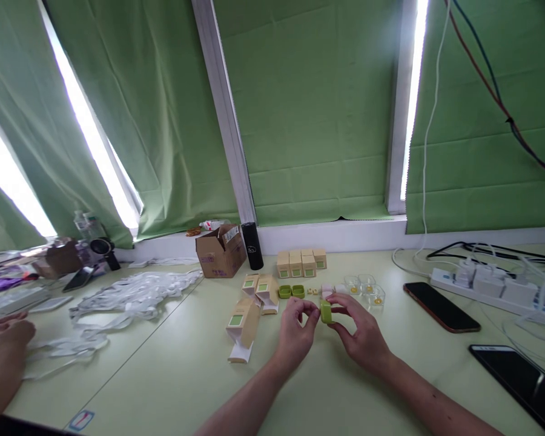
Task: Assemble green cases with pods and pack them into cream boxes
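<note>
My right hand (361,336) holds a small green case (326,312) upright above the table, thumb below and fingers above. My left hand (297,330) is closed in a pinch, its fingertips at the case's left edge; what lies between them is hidden. Just beyond stands an open green case (291,292) with two square halves. Small yellow pieces (312,292) and pale pink blocks (327,289) lie beside it. Clear cups (366,284) with yellow bits inside are grouped to the right. Left of my hands are kraft paper boxes (244,322) with green labels, their white flaps open.
Closed kraft boxes (295,264) stand in rows behind. A cardboard carton (221,251) and black bottle (252,246) are near the wall. Phones (440,307) and a power strip (495,290) with cables lie right. White straps (136,297) and another person's hand (11,336) are left.
</note>
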Demonstrator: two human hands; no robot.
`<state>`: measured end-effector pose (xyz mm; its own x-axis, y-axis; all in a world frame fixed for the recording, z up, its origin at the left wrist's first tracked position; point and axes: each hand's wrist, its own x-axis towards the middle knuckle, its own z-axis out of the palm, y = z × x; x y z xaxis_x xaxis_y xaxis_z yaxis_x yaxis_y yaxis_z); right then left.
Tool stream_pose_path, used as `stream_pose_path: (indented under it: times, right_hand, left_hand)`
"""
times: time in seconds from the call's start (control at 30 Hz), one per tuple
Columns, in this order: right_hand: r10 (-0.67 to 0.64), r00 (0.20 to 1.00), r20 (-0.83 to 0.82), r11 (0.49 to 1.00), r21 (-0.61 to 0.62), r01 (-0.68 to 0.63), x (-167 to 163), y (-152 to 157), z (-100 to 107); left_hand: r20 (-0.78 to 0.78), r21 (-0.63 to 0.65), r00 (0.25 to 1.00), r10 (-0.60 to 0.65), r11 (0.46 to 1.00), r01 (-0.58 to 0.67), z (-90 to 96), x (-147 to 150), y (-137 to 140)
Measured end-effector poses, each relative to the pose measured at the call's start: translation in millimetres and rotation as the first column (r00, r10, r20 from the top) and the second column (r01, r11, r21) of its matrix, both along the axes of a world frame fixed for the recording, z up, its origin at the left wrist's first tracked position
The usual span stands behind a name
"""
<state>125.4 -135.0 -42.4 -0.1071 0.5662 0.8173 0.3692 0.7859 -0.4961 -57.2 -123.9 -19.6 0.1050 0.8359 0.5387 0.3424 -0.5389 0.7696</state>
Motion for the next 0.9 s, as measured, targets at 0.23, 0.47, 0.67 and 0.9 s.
stream_pose_path:
  times: [0.23,0.47,0.67,0.9]
  right_hand:
    - [-0.015,1.0,0.008,1.0,-0.006,0.015,-0.4,2.1,-2.5]
    - [-0.018,1.0,0.012,1.0,0.008,0.018,-0.4,2.3,-1.3]
    - [-0.021,1.0,0.017,1.0,0.004,0.021,-0.2,3.2,-3.0]
    - [-0.024,1.0,0.008,1.0,-0.011,0.025,0.9,3.7,-3.0]
  left_hand:
    - [0.042,-0.109,0.999,-0.009,0.994,0.014,-1.5,0.8,2.7]
    - [0.093,-0.16,0.995,-0.03,0.986,0.044,-4.0,1.6,4.6]
    - [0.098,-0.157,0.995,-0.033,0.986,0.049,-4.2,0.9,5.3]
    - [0.099,-0.164,0.995,-0.02,0.986,0.036,-5.3,0.4,6.5]
